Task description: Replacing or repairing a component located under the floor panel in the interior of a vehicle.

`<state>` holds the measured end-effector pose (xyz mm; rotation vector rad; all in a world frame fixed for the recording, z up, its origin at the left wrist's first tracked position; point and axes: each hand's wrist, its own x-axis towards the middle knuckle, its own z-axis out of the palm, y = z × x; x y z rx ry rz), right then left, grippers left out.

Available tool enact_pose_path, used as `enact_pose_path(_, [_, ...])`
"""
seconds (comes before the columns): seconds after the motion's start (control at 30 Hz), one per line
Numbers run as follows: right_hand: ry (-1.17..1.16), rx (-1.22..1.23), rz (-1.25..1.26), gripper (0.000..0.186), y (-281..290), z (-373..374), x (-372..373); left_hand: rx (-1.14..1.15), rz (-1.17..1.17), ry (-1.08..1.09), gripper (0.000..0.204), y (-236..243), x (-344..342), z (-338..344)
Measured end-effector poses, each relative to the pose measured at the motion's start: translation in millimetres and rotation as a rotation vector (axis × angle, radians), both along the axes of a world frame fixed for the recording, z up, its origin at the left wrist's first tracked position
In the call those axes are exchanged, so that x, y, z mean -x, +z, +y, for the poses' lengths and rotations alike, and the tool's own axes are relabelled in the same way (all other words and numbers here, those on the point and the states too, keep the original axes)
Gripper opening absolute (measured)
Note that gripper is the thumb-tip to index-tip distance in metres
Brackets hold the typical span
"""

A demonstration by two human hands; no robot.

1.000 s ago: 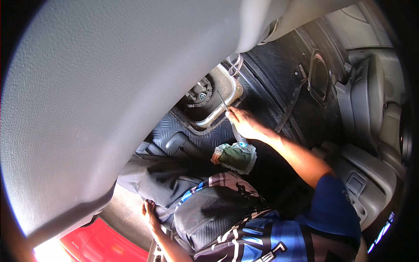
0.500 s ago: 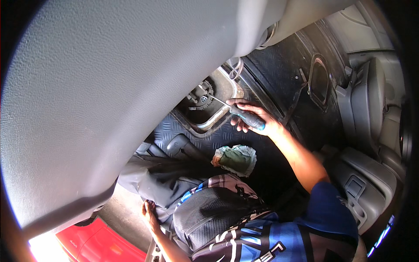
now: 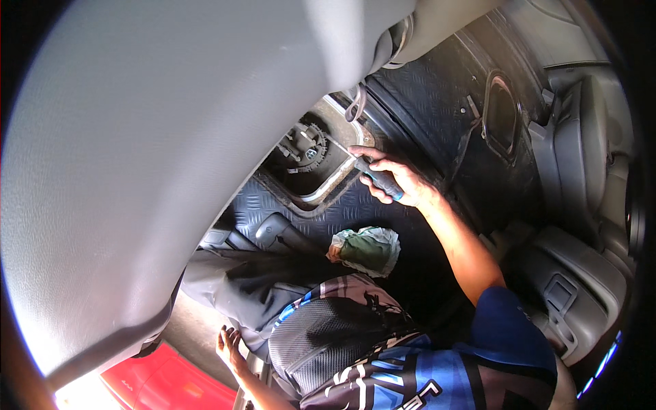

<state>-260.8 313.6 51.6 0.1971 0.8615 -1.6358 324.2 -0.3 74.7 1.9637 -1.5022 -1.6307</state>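
My right hand (image 3: pixel 400 179) is closed around the dark handle of a screwdriver (image 3: pixel 380 180). Its thin shaft points up and left to the edge of a round black fitting with a toothed ring (image 3: pixel 316 147), down in a square floor opening (image 3: pixel 362 140) with a pale rim. The tip is too small to tell whether it touches the ring. Low on the left, my left hand (image 3: pixel 231 347) is beside my grey trouser leg (image 3: pixel 225 283), fingers loosely bent and apart, with nothing visible in them.
A grey padded panel (image 3: pixel 150 150) covers the upper left and hides part of the opening. A crumpled green-and-white cloth or wrapper (image 3: pixel 369 249) lies on the black ribbed floor. A looped cable (image 3: pixel 355 104) hangs by the opening's corner. Grey seats (image 3: pixel 581 260) stand at right.
The view has shifted slightly, showing more of the opening's corner. The screwdriver's shaft has moved from the front of the ring to its upper right edge. My left hand's fingers have spread somewhat.
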Motion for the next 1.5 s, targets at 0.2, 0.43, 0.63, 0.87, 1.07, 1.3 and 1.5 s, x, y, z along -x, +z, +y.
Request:
enact_pose_path(0.2, [0.28,-0.318,0.396,0.045,-15,-5,-11,0.11,-0.143,-0.072,0.045,24,21,-7])
enact_pose_path(0.43, [0.175,-0.758,1.986,0.051,-34,1,-16,0.394,-0.525,-0.825,0.034,136,184,-24])
enact_pose_path(0.63, [-0.008,-0.956,2.061,0.047,-62,10,-18,0.471,-0.296,-1.279,0.031,173,325,18])
enact_pose_path(0.87, [-0.029,-1.021,2.074,0.044,-61,13,-14,0.752,0.104,-1.755,0.027,13,428,36])
enact_pose_path(1.07, [0.507,-1.074,1.932,0.085,-18,23,-11,0.862,-0.189,-2.137,0.034,-62,453,15])
enact_pose_path(1.3, [0.947,-0.804,1.819,0.074,43,32,-57,0.882,-0.185,-1.934,0.037,-68,456,-4])
enact_pose_path(1.5, [1.279,-0.263,1.699,0.048,17,61,-129,1.504,-0.067,-1.986,0.031,-95,426,-37])
